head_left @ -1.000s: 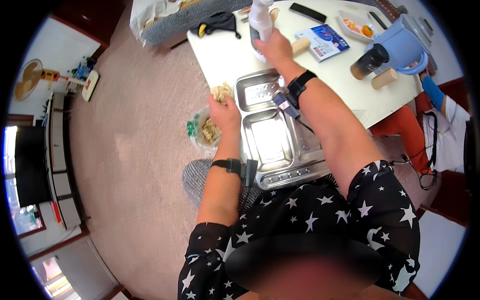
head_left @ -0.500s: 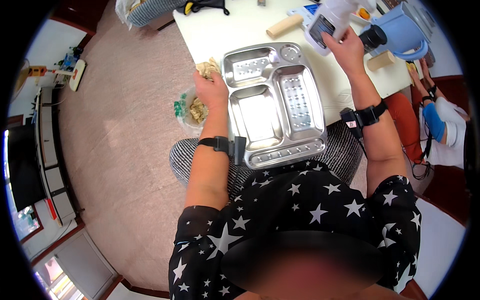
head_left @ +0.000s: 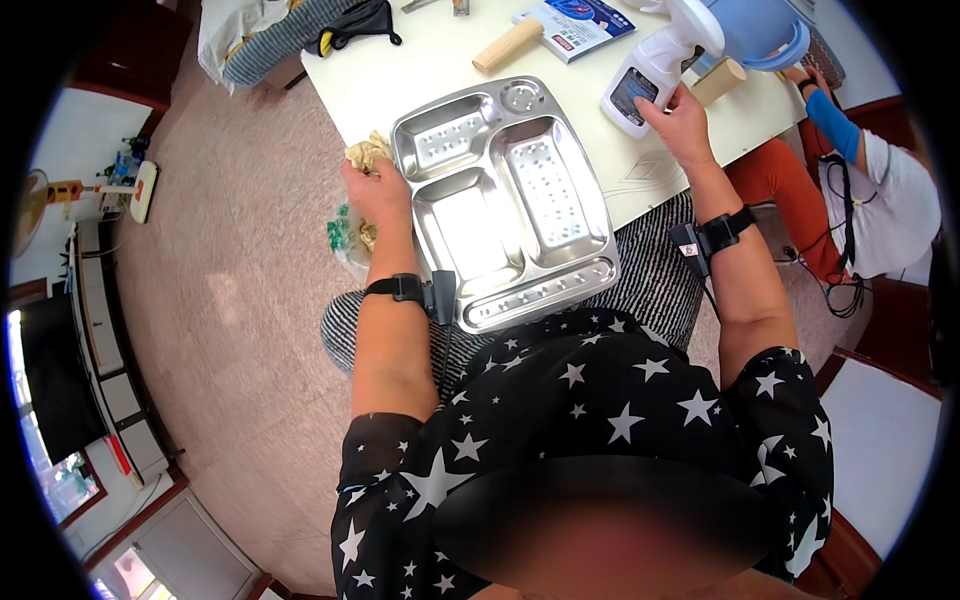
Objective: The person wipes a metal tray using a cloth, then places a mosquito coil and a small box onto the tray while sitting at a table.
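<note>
A steel compartment tray (head_left: 484,208) rests partly on the edge of the white table and partly over my lap, its hollows facing up. My left hand (head_left: 380,194) is closed at the tray's far left side, gripping a crumpled tan cloth or paper (head_left: 368,153). To the tray's right, over the table, my right hand (head_left: 680,128) wraps round a white spray bottle (head_left: 652,72) with a dark label. The bottle leans, its spray head up and to the right. Whether its base touches the table, I cannot tell.
Wooden cylinders (head_left: 508,45) (head_left: 720,82) lie on the table (head_left: 420,60), near a blue flat box (head_left: 578,24) and a light-blue container (head_left: 745,35). A bin (head_left: 352,250) with crumpled tan material stands below my left forearm. Another person (head_left: 880,200) sits at the right.
The spray bottle has come nearer to me and to the right relative to the tray, and its spray head now shows. My left hand still grips the crumpled material. The whole view has shifted.
</note>
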Tool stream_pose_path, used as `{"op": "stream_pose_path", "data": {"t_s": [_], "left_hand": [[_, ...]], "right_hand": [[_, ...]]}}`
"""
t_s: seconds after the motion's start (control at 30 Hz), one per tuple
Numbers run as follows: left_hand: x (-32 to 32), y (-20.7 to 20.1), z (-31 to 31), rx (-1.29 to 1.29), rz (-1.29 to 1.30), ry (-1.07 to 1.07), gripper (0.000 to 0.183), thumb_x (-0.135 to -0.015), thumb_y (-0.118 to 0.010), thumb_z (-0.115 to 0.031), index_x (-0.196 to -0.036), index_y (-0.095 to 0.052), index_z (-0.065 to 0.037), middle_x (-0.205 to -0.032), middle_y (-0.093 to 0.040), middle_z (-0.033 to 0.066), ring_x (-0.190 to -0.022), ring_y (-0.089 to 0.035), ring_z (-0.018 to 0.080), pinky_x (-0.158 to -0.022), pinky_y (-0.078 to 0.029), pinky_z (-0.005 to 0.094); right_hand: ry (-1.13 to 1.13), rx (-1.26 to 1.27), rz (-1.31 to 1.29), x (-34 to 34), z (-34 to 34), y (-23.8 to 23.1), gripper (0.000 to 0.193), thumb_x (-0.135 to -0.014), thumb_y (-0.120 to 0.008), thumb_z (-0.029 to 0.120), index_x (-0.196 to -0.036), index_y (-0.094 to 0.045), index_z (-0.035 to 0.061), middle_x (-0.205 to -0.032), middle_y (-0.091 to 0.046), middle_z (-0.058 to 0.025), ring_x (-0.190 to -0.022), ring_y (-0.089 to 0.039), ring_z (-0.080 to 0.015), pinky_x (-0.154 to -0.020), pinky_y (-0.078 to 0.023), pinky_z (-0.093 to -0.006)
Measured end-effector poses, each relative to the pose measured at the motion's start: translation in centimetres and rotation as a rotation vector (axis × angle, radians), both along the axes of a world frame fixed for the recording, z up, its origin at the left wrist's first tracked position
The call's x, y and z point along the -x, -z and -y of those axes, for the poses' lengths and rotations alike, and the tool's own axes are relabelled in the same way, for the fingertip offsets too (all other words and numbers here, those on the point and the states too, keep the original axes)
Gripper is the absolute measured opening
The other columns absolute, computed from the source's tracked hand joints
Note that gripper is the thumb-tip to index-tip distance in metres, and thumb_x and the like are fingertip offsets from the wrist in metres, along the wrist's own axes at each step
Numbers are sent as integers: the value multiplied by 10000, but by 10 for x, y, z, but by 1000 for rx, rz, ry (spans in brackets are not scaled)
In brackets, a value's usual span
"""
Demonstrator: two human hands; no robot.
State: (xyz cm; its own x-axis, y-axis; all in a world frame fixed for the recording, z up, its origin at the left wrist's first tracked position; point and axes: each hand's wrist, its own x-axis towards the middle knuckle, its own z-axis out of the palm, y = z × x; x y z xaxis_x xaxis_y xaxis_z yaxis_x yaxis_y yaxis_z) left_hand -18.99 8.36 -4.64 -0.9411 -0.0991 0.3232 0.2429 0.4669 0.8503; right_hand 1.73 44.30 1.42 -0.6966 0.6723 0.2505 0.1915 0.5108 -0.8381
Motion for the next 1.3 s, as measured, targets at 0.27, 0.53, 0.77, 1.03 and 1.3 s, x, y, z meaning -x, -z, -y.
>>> {"op": "stream_pose_path", "data": {"t_s": [0.27,0.53,0.77,1.03,1.3], "left_hand": [[1,4,1,7,-53,12,286,-847,-567,-191,-1049,-548,12,-869,-656,217,-793,-646,387,-725,-497,434],[-6,-11,-1,50,53,-16,272,-843,-575,-200,-1016,-532,6,-853,-653,212,-794,-646,389,-724,-494,441],[-4,-8,-2,72,27,-5,300,-838,-570,-192,-1050,-536,18,-898,-647,230,-822,-634,404,-745,-488,445],[13,20,7,-100,122,-39,262,-859,-536,-144,-1035,-478,43,-925,-620,243,-856,-630,386,-750,-490,439],[12,-28,-3,-174,389,386,187,-827,-619,-47,-1006,-621,6,-831,-633,48,-709,-586,132,-613,-470,274]], "right_hand": [[-32,33,-14,-7,-2,2,464,-768,-762,218,-1151,-604,10,-1053,-694,-106,-936,-655,-175,-858,-500,-301],[-33,80,4,-9,-10,4,468,-781,-760,208,-1163,-590,-1,-1078,-683,-100,-972,-640,-174,-885,-486,-301],[171,-267,78,-32,-3,1,492,-801,-757,323,-1128,-586,-3,-1011,-678,-128,-945,-647,-222,-854,-493,-322],[-180,329,706,-134,116,-2,541,-981,-453,457,-740,-621,3,-652,-643,-95,-577,-628,-183,-580,-502,-287],[-218,1016,498,-146,177,20,260,-996,-484,217,-1063,-596,-8,-932,-679,-76,-747,-661,-115,-588,-519,-202]]}}
